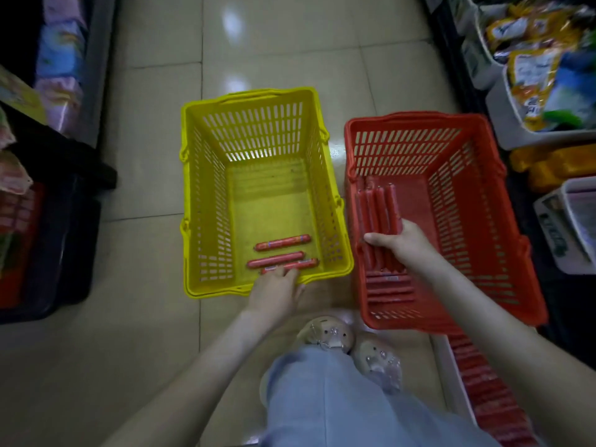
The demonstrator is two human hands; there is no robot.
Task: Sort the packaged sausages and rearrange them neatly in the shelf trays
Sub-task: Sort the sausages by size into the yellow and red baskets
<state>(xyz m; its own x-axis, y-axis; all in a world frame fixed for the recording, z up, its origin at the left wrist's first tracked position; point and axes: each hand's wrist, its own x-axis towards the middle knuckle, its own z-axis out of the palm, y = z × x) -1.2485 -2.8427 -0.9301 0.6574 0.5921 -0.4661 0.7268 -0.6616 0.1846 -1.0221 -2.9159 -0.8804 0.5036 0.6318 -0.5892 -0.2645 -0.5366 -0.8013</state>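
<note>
Right hand (398, 240) clasped long-sausage bundle (377, 204) in red basket (412, 119). Left hand (275, 287), grip unclear, touched sausage (303, 263) at 6 o'clock in yellow basket (251, 95). Better to square the ends before lifting.

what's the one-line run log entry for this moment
left hand: on nearest sausage in yellow basket, grip unclear | right hand: gripping bundle of long sausages in red basket

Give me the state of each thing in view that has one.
Yellow basket: upright on floor, nearly empty.
Three sausages: lying flat at its near end.
Left hand: fingertips at nearest sausage, grip unclear.
Red basket: upright on floor, partly filled.
Sausage bundle: gripped, inside red basket.
Right hand: grips the bundle.
</note>
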